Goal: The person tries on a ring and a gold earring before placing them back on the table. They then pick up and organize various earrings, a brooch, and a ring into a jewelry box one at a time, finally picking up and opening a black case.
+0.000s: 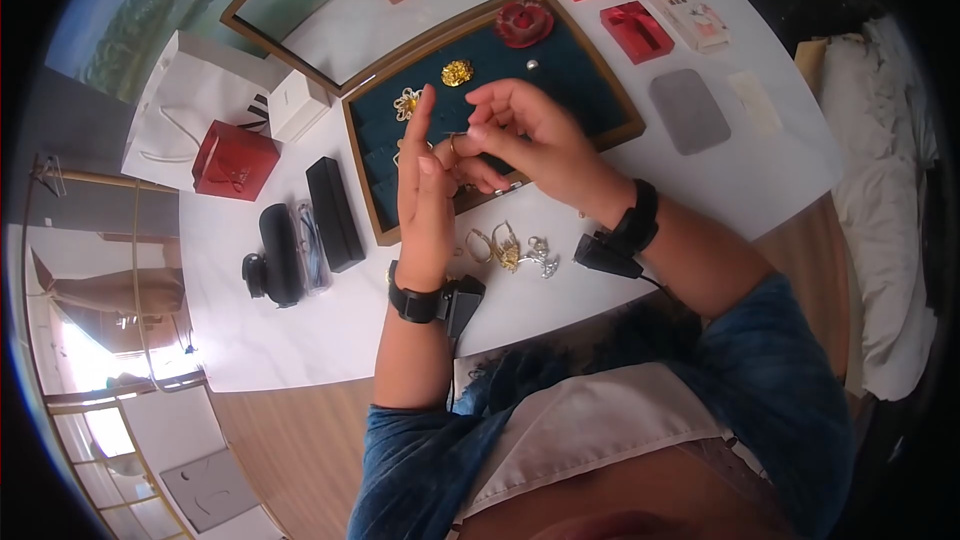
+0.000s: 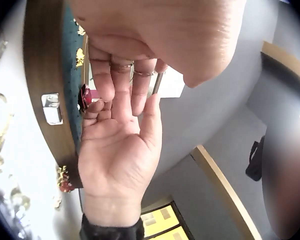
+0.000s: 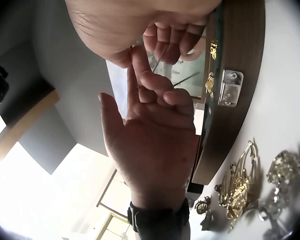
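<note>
My left hand [image 1: 428,195] is raised over the front of a wooden jewellery case [image 1: 570,70], index finger straight and some fingers bent. Thin rings [image 2: 143,73] circle two of its fingers in the left wrist view. With thumb and fingertips, my right hand [image 1: 540,140] pinches at a ring [image 1: 453,147] on a bent left finger; the fingers partly hide it. Behind the hands, a gold flower ornament [image 1: 457,73], a petalled flower piece [image 1: 408,103] and a red rose [image 1: 524,24] lie on the teal lining. Gold jewellery [image 1: 506,252] and silver jewellery [image 1: 541,258] rest on the white table below.
The case's glass lid [image 1: 300,45] stands raised at the back. A black box [image 1: 334,215], a black case [image 1: 280,255] and a red bag [image 1: 234,160] are on the left. On the right lie a red gift box [image 1: 636,32] and a grey pad [image 1: 690,110].
</note>
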`<act>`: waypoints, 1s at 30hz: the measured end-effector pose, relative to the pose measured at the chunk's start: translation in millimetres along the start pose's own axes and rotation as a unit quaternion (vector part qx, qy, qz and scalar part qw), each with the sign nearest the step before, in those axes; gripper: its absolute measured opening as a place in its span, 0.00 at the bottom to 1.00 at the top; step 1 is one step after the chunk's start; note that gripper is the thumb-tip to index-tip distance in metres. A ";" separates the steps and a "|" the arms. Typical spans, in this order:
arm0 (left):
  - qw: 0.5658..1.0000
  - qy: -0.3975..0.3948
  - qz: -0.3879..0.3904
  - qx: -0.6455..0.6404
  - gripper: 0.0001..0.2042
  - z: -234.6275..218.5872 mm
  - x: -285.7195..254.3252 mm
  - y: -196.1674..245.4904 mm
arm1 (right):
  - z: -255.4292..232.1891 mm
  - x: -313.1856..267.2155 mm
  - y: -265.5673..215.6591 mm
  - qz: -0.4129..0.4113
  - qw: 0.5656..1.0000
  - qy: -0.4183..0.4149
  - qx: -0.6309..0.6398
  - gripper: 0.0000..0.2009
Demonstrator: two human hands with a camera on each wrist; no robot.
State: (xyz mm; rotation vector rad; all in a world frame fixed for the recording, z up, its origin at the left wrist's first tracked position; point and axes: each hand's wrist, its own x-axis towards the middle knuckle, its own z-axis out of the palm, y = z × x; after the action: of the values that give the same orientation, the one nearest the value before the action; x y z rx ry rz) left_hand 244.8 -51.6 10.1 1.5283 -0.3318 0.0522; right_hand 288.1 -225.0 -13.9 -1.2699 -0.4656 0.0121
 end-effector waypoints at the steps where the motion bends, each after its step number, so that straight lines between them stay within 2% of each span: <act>1: 1.000 -0.006 -0.010 -0.022 0.48 0.4 0.5 1.6 | 0.4 -0.8 4.0 -0.021 0.999 -0.011 -0.032 0.18; 2: 0.999 -0.012 -0.021 -0.044 0.49 0.7 0.9 3.0 | 0.6 -1.3 6.0 -0.041 0.997 -0.022 -0.064 0.19; 5: 0.997 -0.034 -0.043 -0.060 0.49 -2.4 2.3 4.7 | -0.2 -5.5 -10.6 0.019 0.993 -0.113 0.030 0.14; 8: 0.995 -0.053 -0.057 -0.058 0.48 -4.1 2.9 4.1 | 3.2 -3.1 -12.0 -0.045 0.992 -0.096 -0.065 0.09; 11: 0.994 -0.060 -0.067 -0.065 0.47 -3.7 4.1 2.1 | 0.2 -2.6 -31.6 0.025 0.988 -0.114 -0.103 0.07; 14: 0.991 -0.058 -0.064 -0.105 0.42 -5.3 3.4 3.0 | -3.5 -1.9 -25.2 -0.170 0.945 -0.065 -0.271 0.07; 17: 0.993 -0.027 -0.051 -0.100 0.35 -6.1 3.7 6.8 | -7.2 3.0 -20.0 -0.224 0.918 -0.025 -0.327 0.10; 20: 0.994 0.042 -0.038 -0.092 0.31 -17.4 6.0 0.8 | -4.3 5.8 -17.0 -0.220 0.949 0.030 -0.225 0.11; 23: 0.986 0.101 -0.004 -0.133 0.26 -28.6 8.2 -3.8 | -3.6 5.9 -17.7 -0.208 0.952 0.056 -0.218 0.11; 25: 0.976 0.142 0.021 -0.161 0.26 -22.5 8.5 1.8 | -2.2 4.8 -18.1 -0.166 0.966 0.053 -0.193 0.12; 29: 0.980 0.145 0.002 -0.137 0.28 -19.9 9.0 5.2 | -1.9 0.4 -17.8 -0.037 0.990 0.041 -0.131 0.13; 30: 0.980 0.136 0.001 -0.142 0.28 -19.9 9.0 4.6 | -3.5 0.5 -17.5 -0.036 0.982 0.042 -0.182 0.14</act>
State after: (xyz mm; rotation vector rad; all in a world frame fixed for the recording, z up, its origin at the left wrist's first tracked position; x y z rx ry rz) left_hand 255.9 -33.3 16.6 1.2196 -0.1150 0.2053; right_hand 285.5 -233.4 1.6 -1.6040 -0.4530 -0.1945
